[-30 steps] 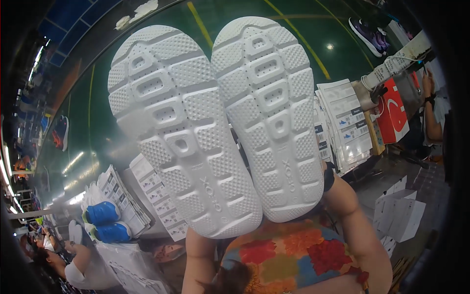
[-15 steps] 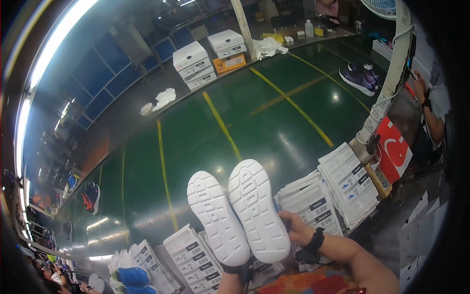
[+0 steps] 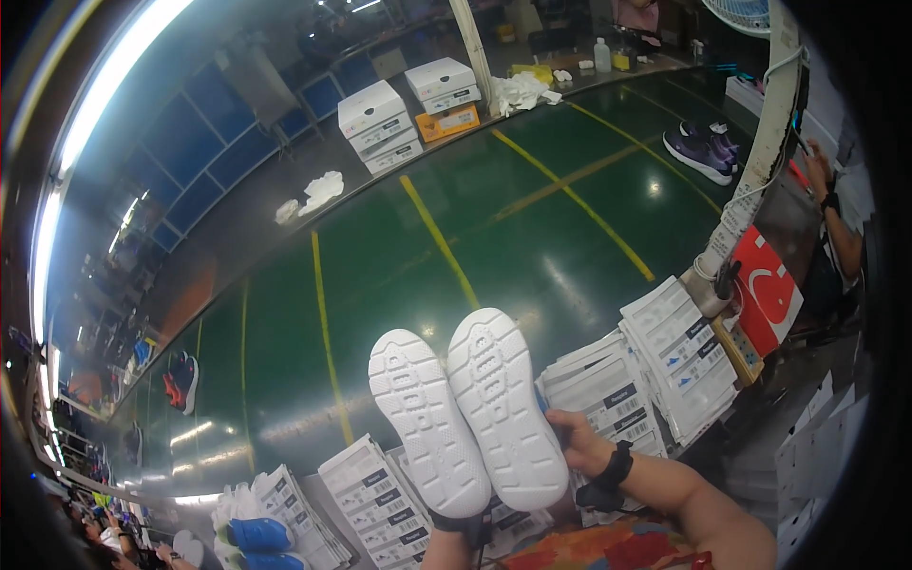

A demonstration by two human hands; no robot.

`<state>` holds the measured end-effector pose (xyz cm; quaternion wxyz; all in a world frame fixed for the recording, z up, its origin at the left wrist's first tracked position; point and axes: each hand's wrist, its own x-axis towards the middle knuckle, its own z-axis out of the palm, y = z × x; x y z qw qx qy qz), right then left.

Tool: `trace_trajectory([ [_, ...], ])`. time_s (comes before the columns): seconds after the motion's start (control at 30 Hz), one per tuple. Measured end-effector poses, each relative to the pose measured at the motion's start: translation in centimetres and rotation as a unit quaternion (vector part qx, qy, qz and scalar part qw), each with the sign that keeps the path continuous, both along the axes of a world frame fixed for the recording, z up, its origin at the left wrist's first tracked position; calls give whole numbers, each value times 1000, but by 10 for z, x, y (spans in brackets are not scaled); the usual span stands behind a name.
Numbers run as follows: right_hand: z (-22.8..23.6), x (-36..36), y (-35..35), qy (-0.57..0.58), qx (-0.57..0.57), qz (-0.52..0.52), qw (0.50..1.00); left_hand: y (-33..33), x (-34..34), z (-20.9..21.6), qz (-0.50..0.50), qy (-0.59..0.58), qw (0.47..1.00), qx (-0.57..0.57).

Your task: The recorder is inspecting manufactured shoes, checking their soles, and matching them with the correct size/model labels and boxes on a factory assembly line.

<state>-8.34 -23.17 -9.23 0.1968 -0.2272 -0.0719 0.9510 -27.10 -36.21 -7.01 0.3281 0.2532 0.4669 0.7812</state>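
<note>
A pair of shoes is held up with white, grooved soles toward me: the left shoe (image 3: 429,423) and the right shoe (image 3: 506,408), side by side. Their uppers are hidden behind the soles. My right hand (image 3: 576,441), a dark band at its wrist, is closed round the outer side of the right shoe. Under the left shoe's lower end my left forearm (image 3: 446,549) shows; the hand and its fingers are hidden behind the shoes. Stacks of flat printed white sheets lie nearby: one at the left (image 3: 372,499), one at the right (image 3: 617,389).
The green work surface (image 3: 380,285) with yellow lines carries purple shoes (image 3: 701,154) and red-dark shoes (image 3: 183,383). Blue shoes (image 3: 258,535) sit at lower left. White shoeboxes (image 3: 372,114) stand along the far edge. A post (image 3: 750,190) and red box (image 3: 765,290) are at right.
The held soles have shifted slightly right in the picture, pose nearly unchanged. The yellow lines and the shoes on the green surface sit a little farther right, the far boxes barely so.
</note>
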Motion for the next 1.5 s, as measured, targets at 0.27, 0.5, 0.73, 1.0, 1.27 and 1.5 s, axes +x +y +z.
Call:
trace_trajectory([
  [0.27,35,-8,-3,-2,51,-71,996,-1,-23,-21,4,-5,999,-46],
  [0.5,114,-76,52,-249,328,-137,901,59,-100,110,-13,66,980,-188],
  [0.73,53,-103,140,-227,500,267,792,115,-153,38,-28,443,791,-422],
  [1.0,103,-59,388,-394,666,522,358,153,-21,124,-154,568,749,-304],
  [1.27,150,-73,584,-617,698,335,143,217,71,139,-614,156,774,-11],
  [1.5,147,-133,673,-595,708,310,221,276,44,135,-752,-55,656,-31],
])
